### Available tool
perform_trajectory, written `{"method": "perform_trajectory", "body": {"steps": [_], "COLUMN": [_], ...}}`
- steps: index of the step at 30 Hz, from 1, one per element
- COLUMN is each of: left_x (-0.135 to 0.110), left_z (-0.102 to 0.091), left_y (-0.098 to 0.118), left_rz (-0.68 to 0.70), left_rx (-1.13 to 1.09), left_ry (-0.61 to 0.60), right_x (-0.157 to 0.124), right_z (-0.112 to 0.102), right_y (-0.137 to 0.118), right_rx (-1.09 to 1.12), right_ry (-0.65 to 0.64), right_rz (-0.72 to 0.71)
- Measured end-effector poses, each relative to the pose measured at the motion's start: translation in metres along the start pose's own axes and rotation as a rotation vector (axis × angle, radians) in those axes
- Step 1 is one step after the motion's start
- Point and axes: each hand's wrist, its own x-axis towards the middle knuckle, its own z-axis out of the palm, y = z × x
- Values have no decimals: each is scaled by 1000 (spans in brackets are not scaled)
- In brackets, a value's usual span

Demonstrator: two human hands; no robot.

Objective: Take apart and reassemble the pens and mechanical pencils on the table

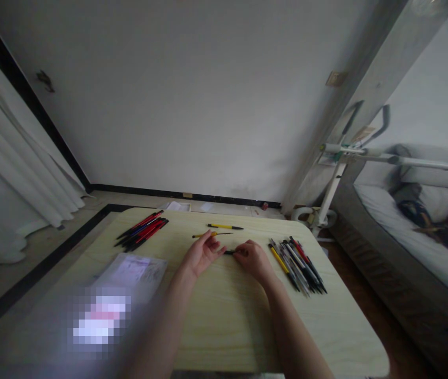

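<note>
My right hand (252, 259) is closed in a pinch on a small black pen part (229, 252) above the middle of the table. Palm partly turned up, my left hand (202, 253) has its fingers apart. One of its fingertips comes near the left end of the black part; contact is unclear. Just behind the left fingers is a yellow pen piece (198, 236) with a thin dark refill (226, 233) pointing right. Fingers partly cover this piece, and I cannot tell whether they touch it. Farther back lies a yellow and black pen (226, 227).
Red, black and blue pens (142, 231) lie grouped at the table's back left. Mixed pens (298, 266) lie to the right. A clear plastic bag (137, 268) rests on the left, beside a pixelated bright patch. White exercise equipment (332, 189) and a sofa (409, 252) stand beyond the right edge.
</note>
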Motion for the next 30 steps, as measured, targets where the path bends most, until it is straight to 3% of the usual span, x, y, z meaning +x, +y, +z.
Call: {"method": "perform_trajectory", "body": {"steps": [30], "left_x": [2], "left_z": [0], "left_y": [-2], "left_rz": [-2], "left_rx": [61], "left_ry": [47], "right_x": [0], "right_z": [-1], "right_y": [1], "right_rx": [15], "right_ry": [9], "right_rz": [12]}}
